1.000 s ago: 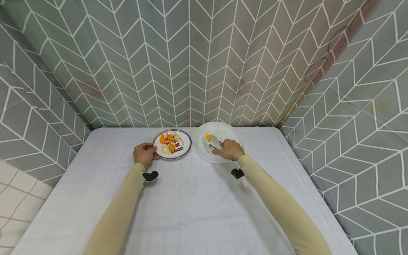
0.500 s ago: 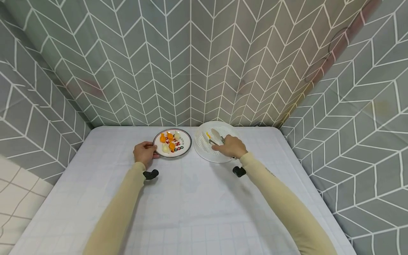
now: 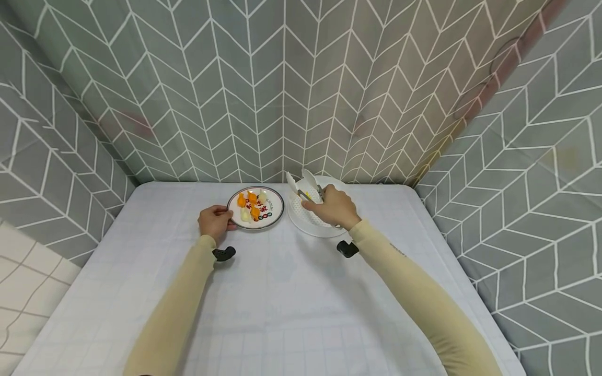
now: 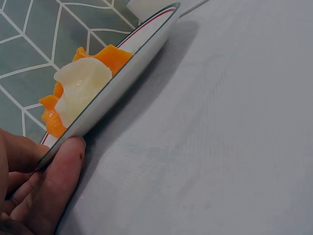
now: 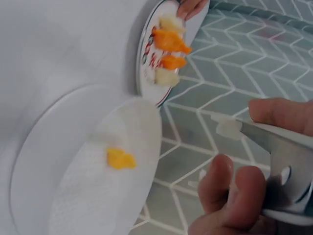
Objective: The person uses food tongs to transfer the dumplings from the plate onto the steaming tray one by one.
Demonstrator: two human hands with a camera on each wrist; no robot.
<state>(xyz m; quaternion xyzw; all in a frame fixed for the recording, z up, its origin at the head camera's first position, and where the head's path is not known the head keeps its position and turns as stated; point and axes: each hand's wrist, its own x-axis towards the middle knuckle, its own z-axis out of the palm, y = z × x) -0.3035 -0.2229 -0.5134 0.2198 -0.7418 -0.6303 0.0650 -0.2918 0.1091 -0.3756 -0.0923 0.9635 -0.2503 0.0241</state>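
My left hand (image 3: 213, 223) pinches the left rim of a white plate (image 3: 275, 208) with a dark edge and red lettering. The left wrist view shows its thumb and fingers on either side of the rim. Several orange pieces (image 3: 255, 213) and pale, shiny pieces (image 4: 83, 88), like small moulded dumplings, lie on it. My right hand (image 3: 337, 206) grips metal tongs (image 5: 288, 171) with white tips. The tips are spread apart, with nothing between them, above the far side of a round white perforated strainer (image 3: 312, 228). A yellow piece (image 5: 120, 158) lies inside the strainer.
The plate and strainer stand side by side near the back edge of a table with a white cloth (image 3: 277, 292). Patterned grey curtains (image 3: 263, 94) rise behind the table and at both sides. A black wrist mount (image 3: 347, 249) hangs under each forearm.
My right hand has lifted the tongs off the yellow piece. Their tips have swung up and away, past the strainer's far rim, and spread. My left hand stays on the plate.
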